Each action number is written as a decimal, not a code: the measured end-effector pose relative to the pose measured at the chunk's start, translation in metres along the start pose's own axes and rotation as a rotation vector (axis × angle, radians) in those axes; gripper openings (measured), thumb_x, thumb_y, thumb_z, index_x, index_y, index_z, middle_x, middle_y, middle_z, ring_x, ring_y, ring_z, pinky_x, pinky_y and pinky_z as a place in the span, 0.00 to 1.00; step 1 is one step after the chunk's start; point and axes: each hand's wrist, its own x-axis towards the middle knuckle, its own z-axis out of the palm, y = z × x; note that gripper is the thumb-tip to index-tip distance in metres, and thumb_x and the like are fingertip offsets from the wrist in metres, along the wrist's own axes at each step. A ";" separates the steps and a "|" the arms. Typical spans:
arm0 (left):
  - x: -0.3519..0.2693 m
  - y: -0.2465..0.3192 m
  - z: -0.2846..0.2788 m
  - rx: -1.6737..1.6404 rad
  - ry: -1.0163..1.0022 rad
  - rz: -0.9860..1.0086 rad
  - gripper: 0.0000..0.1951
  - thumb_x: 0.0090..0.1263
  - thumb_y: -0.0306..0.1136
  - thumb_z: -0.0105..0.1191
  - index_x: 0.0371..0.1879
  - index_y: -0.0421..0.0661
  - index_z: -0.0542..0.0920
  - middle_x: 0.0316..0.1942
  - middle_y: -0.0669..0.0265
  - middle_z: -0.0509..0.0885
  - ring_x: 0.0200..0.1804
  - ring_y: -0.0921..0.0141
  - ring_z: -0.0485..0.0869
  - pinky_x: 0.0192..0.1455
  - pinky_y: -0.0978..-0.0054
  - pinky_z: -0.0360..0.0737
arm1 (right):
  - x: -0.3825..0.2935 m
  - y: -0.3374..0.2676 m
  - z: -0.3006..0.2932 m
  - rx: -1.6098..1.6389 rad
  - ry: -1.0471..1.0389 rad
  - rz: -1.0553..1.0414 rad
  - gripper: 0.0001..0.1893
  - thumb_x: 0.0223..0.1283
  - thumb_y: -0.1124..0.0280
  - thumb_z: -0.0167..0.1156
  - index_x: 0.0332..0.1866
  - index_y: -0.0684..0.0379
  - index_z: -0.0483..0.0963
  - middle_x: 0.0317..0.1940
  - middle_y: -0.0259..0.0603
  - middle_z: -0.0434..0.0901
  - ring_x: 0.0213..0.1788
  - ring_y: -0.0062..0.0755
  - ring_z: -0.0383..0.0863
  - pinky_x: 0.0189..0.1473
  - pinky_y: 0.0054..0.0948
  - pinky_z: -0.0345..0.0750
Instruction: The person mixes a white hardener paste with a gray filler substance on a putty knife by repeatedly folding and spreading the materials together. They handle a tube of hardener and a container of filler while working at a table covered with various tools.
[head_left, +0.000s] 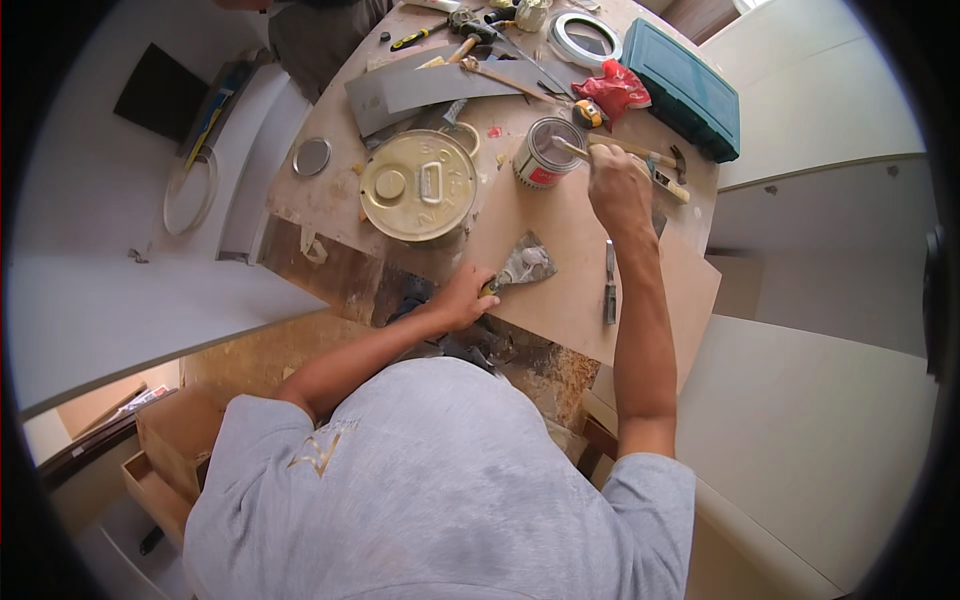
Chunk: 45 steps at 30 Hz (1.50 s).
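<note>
My left hand (463, 298) grips the handle of a putty knife (517, 274) above the near edge of the wooden worktable (555, 225). A lump of pale paste (534, 257) sits on its wide, stained blade. Farther out, my right hand (619, 180) holds a slim pale stick-like tool (571, 147), slanting down to the left. Its tip reaches into an open metal tin (529, 169) that has a red patch on its label and greyish-pink paste (553, 142) inside. My fingers hide the other end of that tool.
A large gold-coloured metal can (390, 184) stands left of the tin, near a small round lid (311, 157). A chisel (610, 289) lies beside my right forearm. Beyond are a claw hammer (679, 163), tape measure (589, 114), red plastic bag (613, 91) and teal case (679, 86). Another person's leg (311, 45) shows top left.
</note>
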 end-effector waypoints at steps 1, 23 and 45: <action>0.000 -0.004 -0.002 0.002 -0.005 0.015 0.25 0.68 0.40 0.66 0.61 0.39 0.80 0.52 0.47 0.79 0.59 0.50 0.78 0.65 0.57 0.75 | 0.013 -0.002 0.007 -0.002 0.000 0.002 0.09 0.72 0.72 0.53 0.42 0.62 0.80 0.42 0.52 0.86 0.45 0.54 0.88 0.45 0.47 0.84; 0.007 -0.031 -0.003 -0.076 -0.013 0.110 0.21 0.67 0.36 0.64 0.56 0.38 0.80 0.48 0.48 0.81 0.53 0.52 0.81 0.59 0.58 0.77 | -0.023 0.018 0.059 0.516 0.078 0.402 0.15 0.75 0.65 0.55 0.48 0.66 0.83 0.40 0.63 0.86 0.47 0.59 0.87 0.50 0.47 0.80; 0.030 -0.026 -0.003 -0.080 -0.023 -0.048 0.19 0.63 0.38 0.67 0.48 0.37 0.84 0.43 0.47 0.86 0.47 0.54 0.86 0.51 0.58 0.82 | -0.141 -0.002 0.017 1.034 -0.028 0.593 0.13 0.80 0.68 0.53 0.50 0.66 0.81 0.29 0.32 0.78 0.34 0.19 0.75 0.37 0.25 0.74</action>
